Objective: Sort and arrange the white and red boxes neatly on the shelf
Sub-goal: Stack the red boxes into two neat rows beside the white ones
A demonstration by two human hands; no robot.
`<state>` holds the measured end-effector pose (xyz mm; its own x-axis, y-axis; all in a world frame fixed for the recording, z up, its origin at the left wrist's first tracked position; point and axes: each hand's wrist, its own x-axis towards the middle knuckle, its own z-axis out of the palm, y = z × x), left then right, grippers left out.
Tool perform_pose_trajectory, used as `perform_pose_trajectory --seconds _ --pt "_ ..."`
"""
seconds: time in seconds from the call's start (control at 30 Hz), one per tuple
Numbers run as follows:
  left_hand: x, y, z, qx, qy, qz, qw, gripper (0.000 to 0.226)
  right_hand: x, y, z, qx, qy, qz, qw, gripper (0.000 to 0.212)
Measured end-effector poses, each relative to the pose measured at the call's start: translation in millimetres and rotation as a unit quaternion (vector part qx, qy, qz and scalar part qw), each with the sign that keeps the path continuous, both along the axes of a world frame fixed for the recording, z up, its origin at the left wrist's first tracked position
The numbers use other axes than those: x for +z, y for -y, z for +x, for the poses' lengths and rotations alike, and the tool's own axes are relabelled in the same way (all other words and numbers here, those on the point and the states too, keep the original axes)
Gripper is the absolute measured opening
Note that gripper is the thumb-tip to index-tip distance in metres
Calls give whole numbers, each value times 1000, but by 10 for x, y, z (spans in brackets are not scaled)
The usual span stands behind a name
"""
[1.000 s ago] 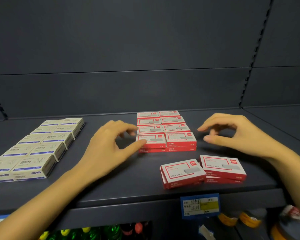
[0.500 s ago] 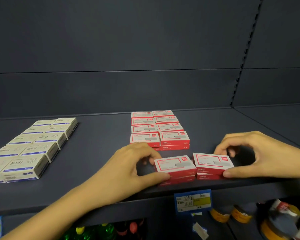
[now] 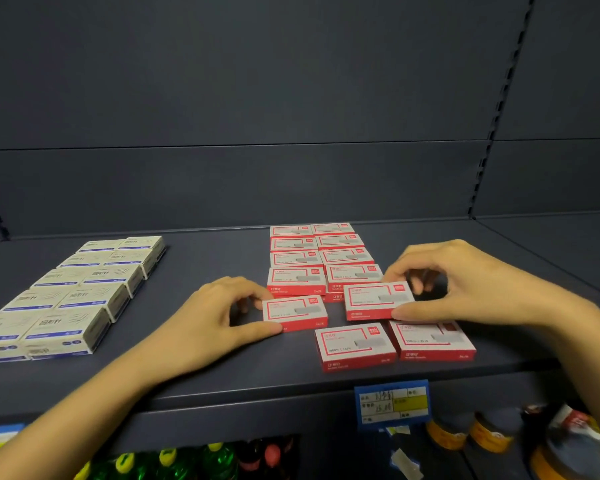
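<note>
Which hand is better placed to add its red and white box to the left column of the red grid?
The left hand: its red and white cardboard box sits directly before that column.

You had two hands in view, your left hand [image 3: 201, 327] and your right hand [image 3: 471, 289], each pinching one red box: two red boxes held [image 3: 293, 311] [image 3: 378, 301]. Two more red boxes [image 3: 355, 346] [image 3: 432, 341] lay loose at the shelf [image 3: 205, 258] front. The red block [image 3: 321, 258] showed eight tops, two columns of four. The white boxes [image 3: 73, 292] showed ten tops, two columns of five. One blue price tag [image 3: 392, 403].
</note>
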<state>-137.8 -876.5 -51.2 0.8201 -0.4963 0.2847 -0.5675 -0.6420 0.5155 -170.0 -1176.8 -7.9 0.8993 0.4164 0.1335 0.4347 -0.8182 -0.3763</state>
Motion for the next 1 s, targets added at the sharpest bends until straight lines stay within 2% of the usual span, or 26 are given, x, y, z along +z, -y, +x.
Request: perform_pose_trajectory --seconds 0.1,0.27,0.4,0.47,0.6,0.77,1.0 --pt "-29 -15 4 16 -2 -30 999 27 -15 -58 53 -5 6 -32 999 54" --pt "-56 -37 2 21 8 -46 999 29 -68 -111 93 -8 6 -26 1000 42" --pt "-56 13 -39 41 65 -58 995 34 -91 -95 52 -14 16 -1 1000 39" --pt "-29 66 -98 22 97 -64 993 37 -82 -47 -1 -14 22 15 1000 43" --pt "-23 228 -221 -41 113 -14 993 47 -67 107 -118 -15 20 14 1000 43" --pt "-70 366 -267 -50 124 39 990 57 -96 318 -238 -20 14 3 1000 40" --pt "-83 410 -237 -73 101 48 991 54 -142 413 -340 -17 -8 -19 1000 56"
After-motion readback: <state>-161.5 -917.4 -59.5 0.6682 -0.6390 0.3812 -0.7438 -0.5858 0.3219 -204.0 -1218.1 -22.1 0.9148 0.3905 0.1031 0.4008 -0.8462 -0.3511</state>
